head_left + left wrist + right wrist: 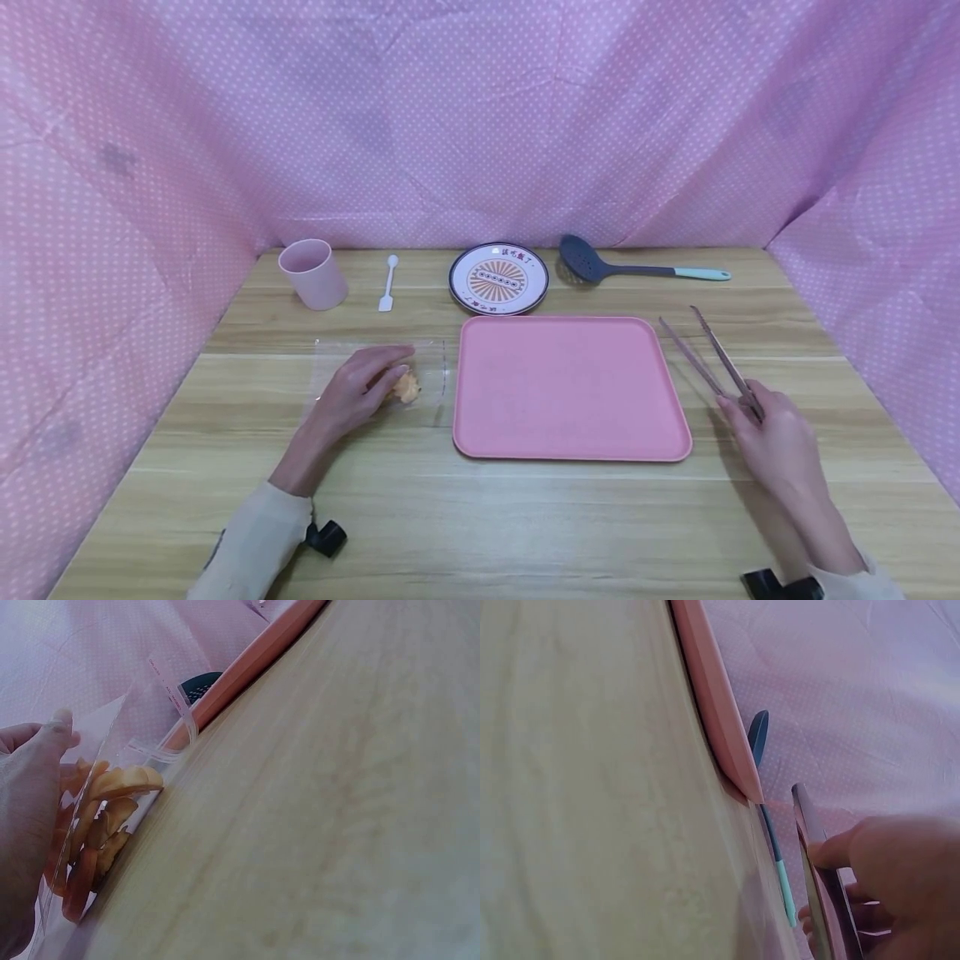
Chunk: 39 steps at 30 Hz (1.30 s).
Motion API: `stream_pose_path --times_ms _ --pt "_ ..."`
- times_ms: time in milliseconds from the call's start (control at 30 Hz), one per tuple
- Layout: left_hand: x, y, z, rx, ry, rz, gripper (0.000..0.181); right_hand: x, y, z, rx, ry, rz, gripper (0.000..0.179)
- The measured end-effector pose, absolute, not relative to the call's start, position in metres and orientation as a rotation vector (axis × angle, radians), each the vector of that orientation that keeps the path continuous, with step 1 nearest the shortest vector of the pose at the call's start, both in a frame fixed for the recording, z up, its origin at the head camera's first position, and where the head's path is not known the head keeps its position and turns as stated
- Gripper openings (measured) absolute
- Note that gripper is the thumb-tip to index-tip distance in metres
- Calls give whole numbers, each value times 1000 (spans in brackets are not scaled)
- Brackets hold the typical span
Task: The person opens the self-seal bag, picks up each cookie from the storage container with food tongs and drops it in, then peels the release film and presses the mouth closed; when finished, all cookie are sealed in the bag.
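Observation:
On the left of the table lies a clear plastic bag (432,360) with several dried, golden-brown slice-like food pieces (124,780) inside. My left hand (352,387) is over the bag, and in the left wrist view its thumb and fingers pinch the lifted film. The same view shows the bag's mouth (169,754) gaping. Metal tongs (712,354) are held in my right hand (780,446), right of the pink tray (570,387). Their two arms stand apart, tips pointing away from me, with nothing between them. The palm side of my left hand is hidden in the head view.
Along the back stand a pink cup (318,283), a small white spoon (387,283), a patterned plate (498,279) close behind the tray, and a dark slotted ladle (585,260) with a mint handle end. Pink dotted cloth (480,125) encloses the back and sides.

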<state>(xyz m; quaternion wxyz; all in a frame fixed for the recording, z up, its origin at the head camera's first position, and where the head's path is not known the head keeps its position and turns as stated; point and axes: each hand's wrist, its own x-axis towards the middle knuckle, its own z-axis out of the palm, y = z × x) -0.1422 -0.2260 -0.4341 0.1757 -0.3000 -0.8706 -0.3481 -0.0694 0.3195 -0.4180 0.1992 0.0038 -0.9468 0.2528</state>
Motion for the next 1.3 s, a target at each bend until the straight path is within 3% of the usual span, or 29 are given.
stream_pose_path --times_ms 167,433,733,1300 --pt "-143 -226 -436 -864 -2441 -968 34 -63 324 -423 -100 -2678 729 38" --pt "-143 -226 -437 -872 -2424 -951 35 -61 325 -429 -175 -2676 733 30" --pt "-144 -225 -438 -859 -2446 -954 34 -62 324 -435 -321 -2707 742 44" --pt "-144 -226 -437 -871 -2438 -943 35 -61 319 -428 -333 -2842 700 56"
